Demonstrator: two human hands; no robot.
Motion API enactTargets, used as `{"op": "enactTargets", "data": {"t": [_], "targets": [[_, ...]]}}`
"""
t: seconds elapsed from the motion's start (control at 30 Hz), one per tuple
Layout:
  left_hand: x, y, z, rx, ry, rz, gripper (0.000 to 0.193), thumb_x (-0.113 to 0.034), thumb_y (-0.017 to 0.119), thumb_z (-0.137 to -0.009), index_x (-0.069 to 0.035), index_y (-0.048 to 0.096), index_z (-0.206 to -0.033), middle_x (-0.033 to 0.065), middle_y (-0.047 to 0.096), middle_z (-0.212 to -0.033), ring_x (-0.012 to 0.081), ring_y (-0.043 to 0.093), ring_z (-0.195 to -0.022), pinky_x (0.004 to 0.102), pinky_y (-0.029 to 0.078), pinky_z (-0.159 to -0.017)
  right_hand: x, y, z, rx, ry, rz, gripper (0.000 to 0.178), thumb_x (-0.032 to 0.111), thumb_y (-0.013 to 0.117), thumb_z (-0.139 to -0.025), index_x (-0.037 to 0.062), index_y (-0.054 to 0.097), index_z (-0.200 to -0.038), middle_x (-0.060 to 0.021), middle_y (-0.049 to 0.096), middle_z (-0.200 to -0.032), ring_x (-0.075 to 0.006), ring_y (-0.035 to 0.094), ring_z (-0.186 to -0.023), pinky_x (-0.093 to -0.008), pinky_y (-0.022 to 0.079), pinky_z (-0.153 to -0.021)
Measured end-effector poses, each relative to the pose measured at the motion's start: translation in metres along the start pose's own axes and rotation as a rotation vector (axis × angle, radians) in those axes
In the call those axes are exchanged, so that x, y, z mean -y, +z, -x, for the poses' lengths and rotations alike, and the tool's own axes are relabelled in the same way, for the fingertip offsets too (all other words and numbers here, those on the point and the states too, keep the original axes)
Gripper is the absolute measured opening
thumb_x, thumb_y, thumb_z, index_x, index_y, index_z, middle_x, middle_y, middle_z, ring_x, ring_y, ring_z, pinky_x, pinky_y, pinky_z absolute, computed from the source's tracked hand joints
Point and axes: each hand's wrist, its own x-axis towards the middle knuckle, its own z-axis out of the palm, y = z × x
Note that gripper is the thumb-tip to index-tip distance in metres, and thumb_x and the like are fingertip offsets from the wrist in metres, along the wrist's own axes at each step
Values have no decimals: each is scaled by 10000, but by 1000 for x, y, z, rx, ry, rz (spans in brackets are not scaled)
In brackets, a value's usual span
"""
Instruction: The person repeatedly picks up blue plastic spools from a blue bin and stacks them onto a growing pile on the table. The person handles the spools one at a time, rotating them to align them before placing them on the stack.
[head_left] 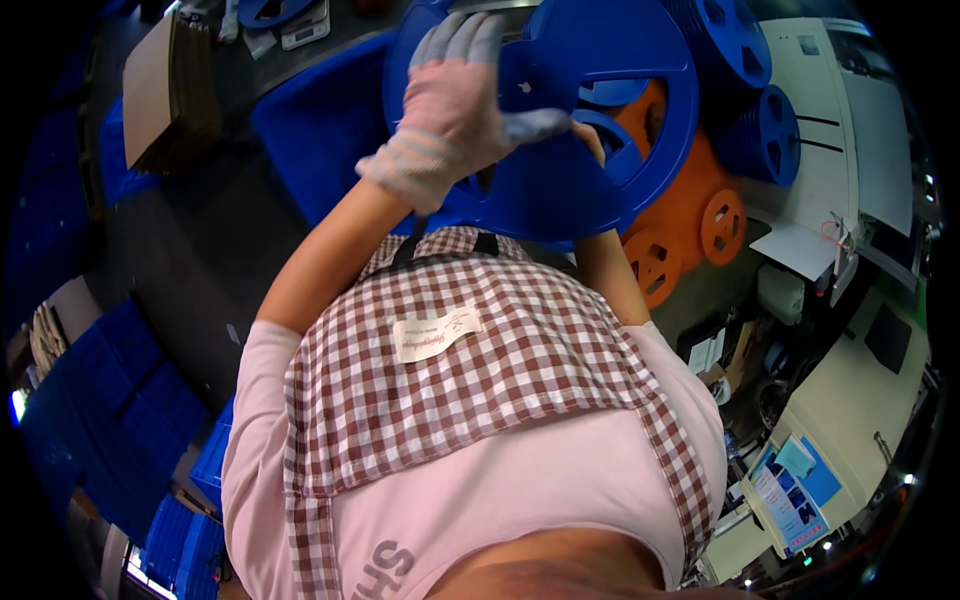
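Observation:
A large blue plastic reel [665, 100] with cut-out windows is in front of my chest, its flat face toward me. My left hand [455, 105], in a pale knitted glove with grey fingertips, lies over the reel's near face. Its fingers are stretched upward and the thumb points right, toward the hub. Behind the reel reaches my right arm. A bare part of my right hand [590, 141] shows at the edge of a window, gripping the reel there; most of its fingers are hidden.
Blue reels [755, 135] are stacked at the right, near orange reels [655, 265]. Behind the held reel is a blue bin [300, 130]. A cardboard stack [160, 95] and a small scale [305, 28] sit at the far left. Blue crates [110, 370] line the left; pale machines [850, 390] the right.

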Motion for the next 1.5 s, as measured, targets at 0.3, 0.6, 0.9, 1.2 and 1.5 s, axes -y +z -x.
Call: {"op": "enactTargets", "data": {"t": [0.3,0.6,0.9,1.2,1.5], "targets": [[35,13,-51,707,-258,395,538,-406,743,-816,-40,601,-1186,180,681,-1063,360,628,-1044,456,428,-1006,-7,15,8,113,117,85,590,395,451,-957,-22,475,-1375,-315,626,-1168,-325,700,-999,-422,614,-805],[77,-10,-10,307,309,43,447,-315,668,-879,-106,599,-1267,127,660,-1189,311,619,-1121,416,465,-997,7,8,19,62,235,-264,680,433,482,-929,-52,436,-1403,-329,571,-1234,-415,650,-1078,-488,599,-829],[76,-14,-21,317,288,61,369,-398,772,-765,-107,696,-978,83,668,-920,297,622,-943,428,455,-901,10,-3,5,299,293,-347,712,450,486,-938,-35,379,-1449,-341,530,-1303,-449,614,-1143,-533,581,-864],[66,10,-16,-192,374,0,407,-200,706,-736,-76,634,-1116,129,677,-979,338,634,-938,430,472,-906,11,2,18,128,220,-222,697,478,463,-942,2,403,-1448,-310,560,-1286,-431,631,-1118,-517,583,-863],[10,31,36,279,556,68,905,-755,489,-791,-155,437,-1466,48,357,-1570,239,289,-1470,504,165,-1221,-3,-10,16,140,81,-156,529,370,413,-1011,10,447,-1397,-269,592,-1259,-367,662,-1081,-472,603,-851]]}}
